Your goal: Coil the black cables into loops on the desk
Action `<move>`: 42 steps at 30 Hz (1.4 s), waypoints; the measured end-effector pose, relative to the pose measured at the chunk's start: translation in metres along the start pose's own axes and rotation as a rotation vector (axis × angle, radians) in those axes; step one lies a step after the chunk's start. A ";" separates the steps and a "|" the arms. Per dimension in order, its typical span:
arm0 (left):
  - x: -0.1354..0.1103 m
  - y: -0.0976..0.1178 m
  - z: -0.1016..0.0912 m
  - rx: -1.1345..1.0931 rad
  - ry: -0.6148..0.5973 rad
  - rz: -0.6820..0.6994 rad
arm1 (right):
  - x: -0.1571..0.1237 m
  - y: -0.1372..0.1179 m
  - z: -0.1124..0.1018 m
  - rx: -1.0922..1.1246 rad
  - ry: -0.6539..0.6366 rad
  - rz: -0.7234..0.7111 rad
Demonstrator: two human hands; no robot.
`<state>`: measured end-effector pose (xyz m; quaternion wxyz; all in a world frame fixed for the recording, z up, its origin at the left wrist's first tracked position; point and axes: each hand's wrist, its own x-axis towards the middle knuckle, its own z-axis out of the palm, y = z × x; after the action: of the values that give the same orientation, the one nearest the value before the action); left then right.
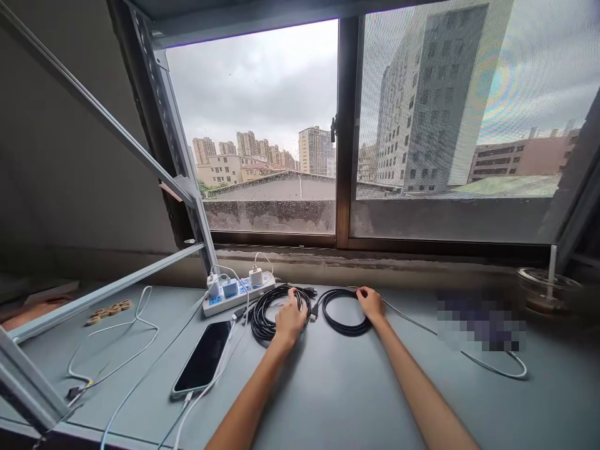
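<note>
Two coils of black cable lie side by side on the grey desk (337,387) below the window. My left hand (289,320) rests on the left coil (263,312), fingers curled over its right side. My right hand (370,303) grips the upper right edge of the right coil (338,312), fingers closed on the cable. A connector joins the two coils between my hands.
A white power strip (237,294) with chargers sits at the back left. A phone (205,358) lies screen up, plugged into a white cable. Another white cable (487,365) runs right. A plastic cup (546,289) stands far right. Metal shelf rails (107,290) cross the left.
</note>
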<state>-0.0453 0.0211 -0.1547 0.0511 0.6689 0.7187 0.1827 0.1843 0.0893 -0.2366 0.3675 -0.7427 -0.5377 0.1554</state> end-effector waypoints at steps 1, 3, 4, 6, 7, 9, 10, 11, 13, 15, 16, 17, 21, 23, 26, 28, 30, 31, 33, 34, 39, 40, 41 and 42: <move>-0.002 0.001 0.004 0.008 -0.012 0.008 | 0.000 0.000 0.000 0.000 -0.001 0.002; -0.003 0.003 0.008 0.013 -0.028 0.018 | -0.001 -0.001 -0.001 0.001 -0.007 0.007; -0.003 0.003 0.008 0.008 -0.031 0.017 | -0.001 -0.001 -0.001 0.002 -0.010 0.009; 0.001 0.001 0.002 -0.021 -0.022 -0.004 | -0.001 -0.002 -0.002 0.006 -0.016 0.010; 0.003 -0.001 -0.003 -0.041 -0.009 -0.025 | -0.001 -0.002 -0.002 0.009 -0.017 0.009; 0.008 -0.005 -0.016 -0.081 0.033 -0.082 | -0.001 -0.003 -0.003 0.019 -0.017 0.004; 0.010 -0.007 -0.023 -0.099 0.060 -0.111 | -0.002 -0.004 -0.004 0.025 -0.014 0.002; 0.011 -0.009 -0.029 -0.114 0.089 -0.136 | -0.002 -0.004 -0.004 0.032 -0.010 0.002; 0.012 -0.012 -0.040 -0.138 0.156 -0.171 | -0.004 -0.006 -0.005 0.045 0.002 0.002; 0.012 -0.015 -0.047 -0.157 0.234 -0.195 | -0.005 -0.008 -0.006 0.061 0.018 0.001; 0.012 -0.016 -0.050 -0.169 0.272 -0.207 | -0.006 -0.008 -0.007 0.070 0.028 0.001; 0.011 -0.017 -0.052 -0.185 0.308 -0.218 | -0.007 -0.009 -0.007 0.079 0.038 0.002; 0.013 -0.021 -0.054 -0.270 0.445 -0.261 | -0.007 -0.012 -0.013 0.134 0.064 0.009; 0.013 -0.021 -0.055 -0.301 0.524 -0.263 | -0.004 -0.015 -0.022 0.179 0.074 0.008; 0.011 -0.019 -0.057 -0.326 0.644 -0.214 | 0.004 -0.025 -0.044 0.267 0.105 -0.009; 0.009 -0.015 -0.060 -0.338 0.724 -0.147 | 0.010 -0.032 -0.064 0.341 0.124 -0.045; 0.008 -0.011 -0.066 -0.358 0.806 -0.082 | 0.015 -0.038 -0.087 0.426 0.133 -0.103; 0.008 -0.008 -0.070 -0.374 0.846 -0.060 | 0.016 -0.041 -0.099 0.469 0.139 -0.132; 0.010 -0.002 -0.081 -0.414 0.925 -0.041 | 0.016 -0.046 -0.120 0.542 0.146 -0.180; 0.011 0.001 -0.088 -0.432 0.958 -0.038 | 0.015 -0.049 -0.129 0.572 0.138 -0.203; 0.019 0.027 -0.138 -0.644 1.074 0.102 | -0.002 -0.071 -0.150 0.617 0.034 -0.303; 0.018 0.034 -0.148 -0.727 1.079 0.112 | -0.007 -0.077 -0.150 0.610 0.001 -0.319; 0.016 0.042 -0.158 -0.801 1.078 0.120 | -0.013 -0.084 -0.151 0.601 -0.033 -0.335; 0.013 0.050 -0.166 -0.865 1.058 0.129 | -0.018 -0.091 -0.151 0.591 -0.073 -0.352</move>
<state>-0.0527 0.0031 0.0179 -0.0555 0.4506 0.4682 0.7581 0.2097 0.0290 -0.0719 0.5685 -0.4941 -0.6021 0.2649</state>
